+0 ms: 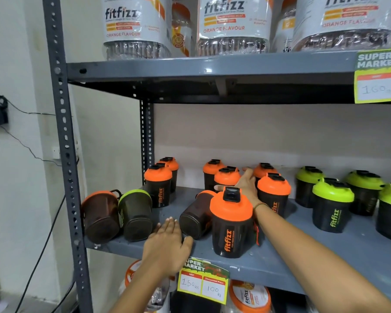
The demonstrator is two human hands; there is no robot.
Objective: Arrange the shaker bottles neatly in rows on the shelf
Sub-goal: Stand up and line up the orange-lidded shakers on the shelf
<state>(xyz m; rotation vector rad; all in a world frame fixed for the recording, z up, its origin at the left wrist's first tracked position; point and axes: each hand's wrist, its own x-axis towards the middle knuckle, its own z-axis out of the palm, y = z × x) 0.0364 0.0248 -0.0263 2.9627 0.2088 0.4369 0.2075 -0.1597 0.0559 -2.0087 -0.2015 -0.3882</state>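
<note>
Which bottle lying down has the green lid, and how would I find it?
Look at the grey middle shelf and go to its far left end, by the upright metal post. Two bottles lie on their sides there, bottoms facing you. The green-lidded shaker is the right one of the pair, touching the orange-lidded shaker; every other green-lidded bottle stands upright at the right end.

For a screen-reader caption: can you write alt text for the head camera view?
A person's right hand reaches among upright orange-lidded shakers on a grey shelf, while the left hand rests flat at its front edge. Three shakers lie tipped over at left; green-lidded shakers stand at right.
</note>
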